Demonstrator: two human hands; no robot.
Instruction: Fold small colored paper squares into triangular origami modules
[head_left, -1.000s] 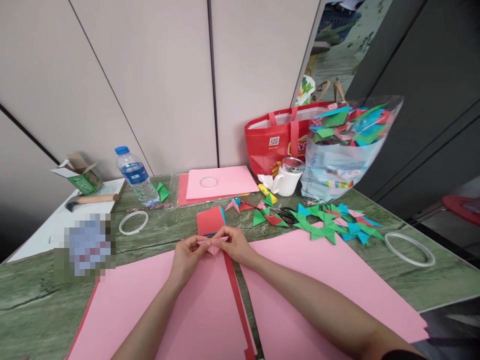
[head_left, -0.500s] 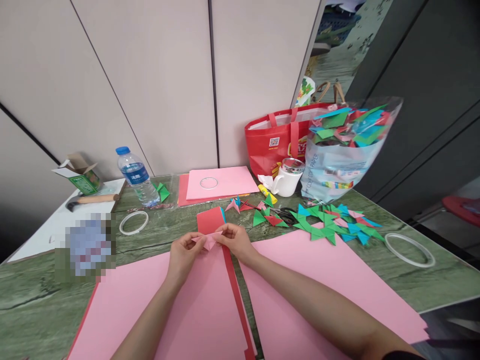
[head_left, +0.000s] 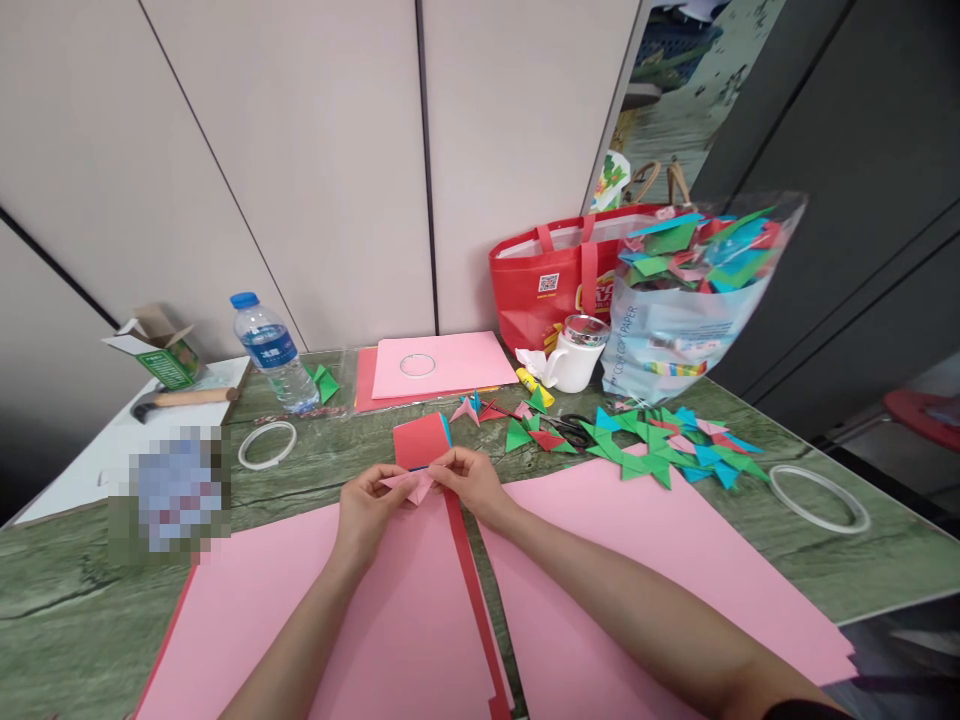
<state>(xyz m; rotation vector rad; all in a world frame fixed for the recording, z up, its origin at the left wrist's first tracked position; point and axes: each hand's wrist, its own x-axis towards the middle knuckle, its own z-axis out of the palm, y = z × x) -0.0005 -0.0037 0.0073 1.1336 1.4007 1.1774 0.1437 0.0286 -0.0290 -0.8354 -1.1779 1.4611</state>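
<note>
Between my two hands is a small pink folded paper [head_left: 415,489], its shape now a flattened triangle with a point toward me. My left hand [head_left: 369,505] pinches its left end between thumb and fingers. On the other end, my right hand [head_left: 472,484] grips with thumb and fingertips, covering part of the folds. Both hands hover over a large pink sheet [head_left: 397,610] with red paper beneath it. Just beyond the fingers lies a stack of small red and blue paper pieces [head_left: 420,440]. A second large pink sheet [head_left: 637,590] lies under my right forearm.
Folded green paper pieces [head_left: 637,460] lie at right, beside black-handled scissors [head_left: 574,432]. Behind stand a white mug [head_left: 577,360], a red bag [head_left: 532,290] and a clear bag of folded papers [head_left: 667,320]. At left are a water bottle [head_left: 274,350], a hammer [head_left: 187,398] and a white ring [head_left: 268,446].
The pink paper's top edge has come down and it looks flatter. My right fingertips have shifted slightly left and inward along it; my left hand has barely moved.
</note>
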